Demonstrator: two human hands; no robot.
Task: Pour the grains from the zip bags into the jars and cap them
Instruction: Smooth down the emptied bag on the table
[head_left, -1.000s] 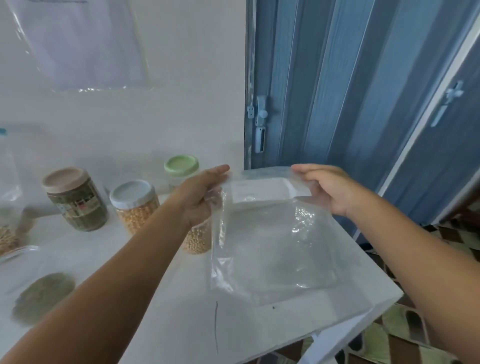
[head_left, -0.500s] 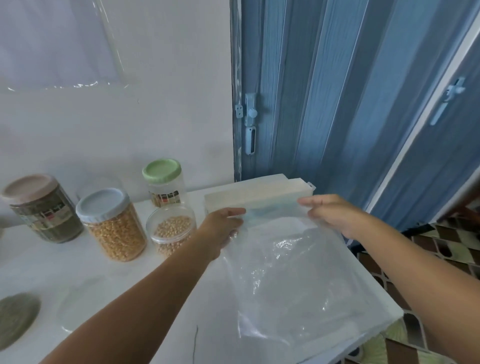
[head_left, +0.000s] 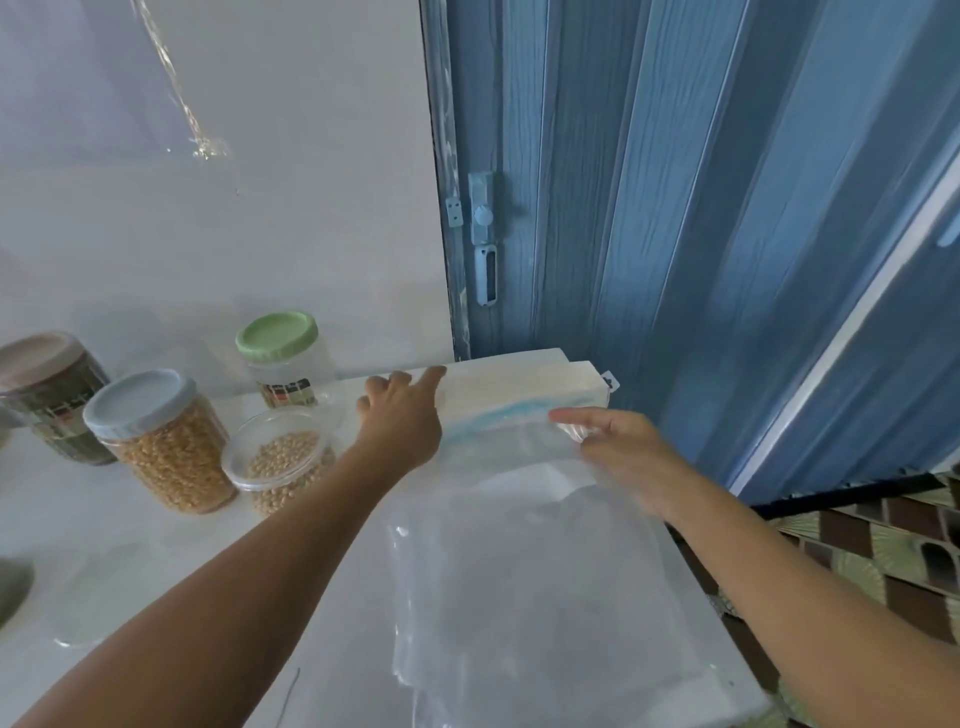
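An empty clear zip bag (head_left: 524, 566) with a blue zip strip lies flat on the white table (head_left: 332, 597). Its top edge meets a white box (head_left: 524, 387). My left hand (head_left: 402, 418) is off the bag, its fingers spread and reaching onto the box's left end. My right hand (head_left: 621, 449) pinches the bag's top right corner. Left of the bag stands an uncapped jar (head_left: 278, 465) with pale round grains. Beside it are a blue-lidded jar (head_left: 156, 441) of yellow grains, a green-lidded jar (head_left: 283, 358) and a brown-lidded jar (head_left: 47, 395) with dark contents.
Another clear bag (head_left: 93, 597) with greenish grains lies at the table's left edge. A white wall stands behind the jars. A blue folding door (head_left: 675, 208) stands close behind the box. The table's right edge (head_left: 727, 670) drops to a tiled floor (head_left: 883, 551).
Both hands lowered the empty bag from the air onto the table against the white box. My left hand has let go of it and reached forward. The view shifted right.
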